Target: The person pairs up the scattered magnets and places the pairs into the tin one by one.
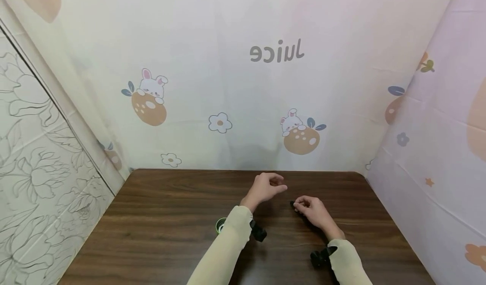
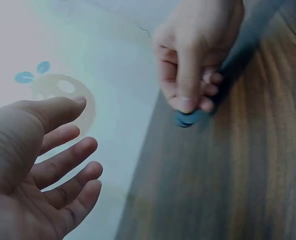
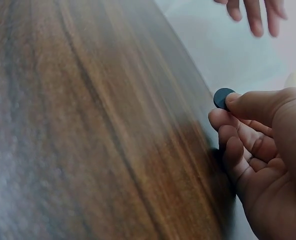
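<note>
My right hand (image 1: pixel 312 211) pinches a small black disc (image 3: pixel 223 98) between thumb and fingertips. The left wrist view shows the edge of the black disc (image 2: pixel 188 119) below that hand's thumb. My left hand (image 1: pixel 264 186) is held over the back part of the table, with nothing in it. Its thumb and fingers are apart and loosely bent. Beside the left sleeve lies a round green-rimmed thing (image 1: pixel 220 225), pale inside and partly hidden by the forearm.
The dark wood-grain table (image 1: pixel 163 217) reaches back to a pale printed curtain (image 1: pixel 235 87). Another printed cloth (image 1: pixel 436 150) hangs along the right side. A white panel with flower outlines (image 1: pixel 38 184) stands at the left. Black wrist cameras (image 1: pixel 259 231) sit on both cuffs.
</note>
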A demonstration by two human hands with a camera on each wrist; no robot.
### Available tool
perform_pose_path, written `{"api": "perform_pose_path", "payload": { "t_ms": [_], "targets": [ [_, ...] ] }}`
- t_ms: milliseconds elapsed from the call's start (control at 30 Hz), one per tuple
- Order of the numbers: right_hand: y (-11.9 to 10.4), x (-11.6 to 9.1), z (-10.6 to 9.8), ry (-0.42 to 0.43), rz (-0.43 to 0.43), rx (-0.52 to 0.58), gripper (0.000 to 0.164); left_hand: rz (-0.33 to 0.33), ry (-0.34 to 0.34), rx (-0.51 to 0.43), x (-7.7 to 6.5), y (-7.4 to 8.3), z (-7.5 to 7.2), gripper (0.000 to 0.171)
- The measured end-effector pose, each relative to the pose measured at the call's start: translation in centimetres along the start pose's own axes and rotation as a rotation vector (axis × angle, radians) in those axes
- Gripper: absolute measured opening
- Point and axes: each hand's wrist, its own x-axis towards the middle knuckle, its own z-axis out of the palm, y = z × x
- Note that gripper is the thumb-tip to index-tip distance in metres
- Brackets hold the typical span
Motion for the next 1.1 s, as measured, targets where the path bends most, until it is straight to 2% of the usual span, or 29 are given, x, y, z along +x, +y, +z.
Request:
{"api": "perform_pose_path", "payload": {
  "t_ms": [333,467,600,833,967,1100],
  "targets": [
    [0.1,0.2,0.2,-0.002,0.003,-0.001,0.018,0.052,0.030,0.021,-1.8,1.7,-3.6,0.044],
    [0.1,0.1,0.1,0.010,0.012,0.009,0.018,0.098,0.034,0.067,-2.7,1.8,-4.5,0.047],
    [0.1,0.0,0.1,0.014,0.021,0.020,0.019,0.114,0.033,0.095,-3.7,1.5,-5.2,0.049],
    [0.4,0.2,0.4,0.001,0.016,0.069,0.023,0.139,-0.027,0.104,-6.7,-0.2,-7.2,0.054],
    [0.6,0.2,0.3,-0.001,0.015,0.084,0.024,0.155,-0.043,0.083,-8.6,-2.0,-8.1,0.054],
    [0.8,0.3,0.1,0.001,0.026,0.088,0.022,0.133,-0.027,0.057,-10.5,-4.2,-8.8,0.054]
  ]
}}
